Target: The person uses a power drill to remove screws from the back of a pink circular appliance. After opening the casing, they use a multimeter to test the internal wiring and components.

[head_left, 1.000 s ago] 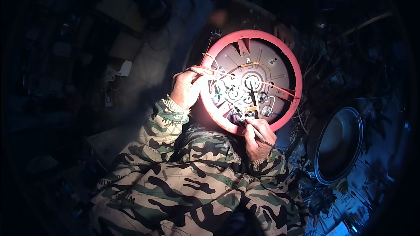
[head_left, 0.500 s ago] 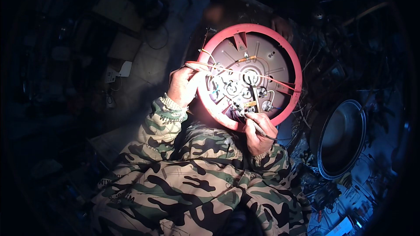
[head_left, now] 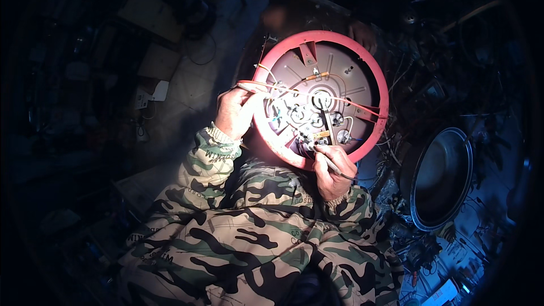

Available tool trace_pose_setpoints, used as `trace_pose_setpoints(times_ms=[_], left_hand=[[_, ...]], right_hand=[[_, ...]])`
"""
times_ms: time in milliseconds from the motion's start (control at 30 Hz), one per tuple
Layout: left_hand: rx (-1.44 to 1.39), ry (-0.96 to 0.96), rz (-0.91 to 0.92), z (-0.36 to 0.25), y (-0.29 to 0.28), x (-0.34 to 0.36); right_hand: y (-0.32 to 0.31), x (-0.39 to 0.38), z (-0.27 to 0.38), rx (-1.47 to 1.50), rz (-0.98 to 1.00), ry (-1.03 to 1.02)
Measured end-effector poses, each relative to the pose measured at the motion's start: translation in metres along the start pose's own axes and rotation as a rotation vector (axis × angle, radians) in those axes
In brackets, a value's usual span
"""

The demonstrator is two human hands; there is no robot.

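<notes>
Lying bottom up is a round appliance with a red rim (head_left: 317, 37); its pinkish-grey metal underside carries wires and round terminals. My left hand (head_left: 232, 112), at the rim's left side, is closed on a red test lead (head_left: 247, 84), whose wire runs across the underside to the right rim. Low on the underside, my right hand (head_left: 335, 174) pinches a slim pen-shaped probe (head_left: 334, 167) with a dark cable. Its tip is among the wiring by a small orange-sleeved part (head_left: 321, 134); glare hides whether it touches.
A deep round pot (head_left: 442, 178) leans at the right amid tangled wires and tools. Another person's hand (head_left: 362, 35) is near the rim's far right side. Flat boxes (head_left: 152, 11) lie at the far left. Surroundings are dark.
The whole scene has shifted very slightly left in the picture. Both hands keep their holds, and the probe's tip stays in about the same place on the underside.
</notes>
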State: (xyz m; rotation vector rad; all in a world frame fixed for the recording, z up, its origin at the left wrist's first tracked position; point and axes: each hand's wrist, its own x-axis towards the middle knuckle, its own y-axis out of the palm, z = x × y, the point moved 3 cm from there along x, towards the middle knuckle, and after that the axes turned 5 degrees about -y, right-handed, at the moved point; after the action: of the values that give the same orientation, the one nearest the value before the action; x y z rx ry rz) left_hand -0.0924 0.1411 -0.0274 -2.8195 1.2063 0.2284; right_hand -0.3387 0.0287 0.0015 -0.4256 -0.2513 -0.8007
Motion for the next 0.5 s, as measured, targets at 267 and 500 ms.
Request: trace_pose_setpoints(times_ms=[267, 500], left_hand=[[0.016, 0.032, -0.008, 0.0019, 0.0009, 0.0003], [0.011, 0.078, -0.019, -0.0027, 0.0033, -0.0006]], right_hand=[[-0.0001, -0.0016, -0.0012, 0.017, -0.007, 0.042], [-0.0001, -0.0017, -0.0011, 0.03, 0.004, 0.076]])
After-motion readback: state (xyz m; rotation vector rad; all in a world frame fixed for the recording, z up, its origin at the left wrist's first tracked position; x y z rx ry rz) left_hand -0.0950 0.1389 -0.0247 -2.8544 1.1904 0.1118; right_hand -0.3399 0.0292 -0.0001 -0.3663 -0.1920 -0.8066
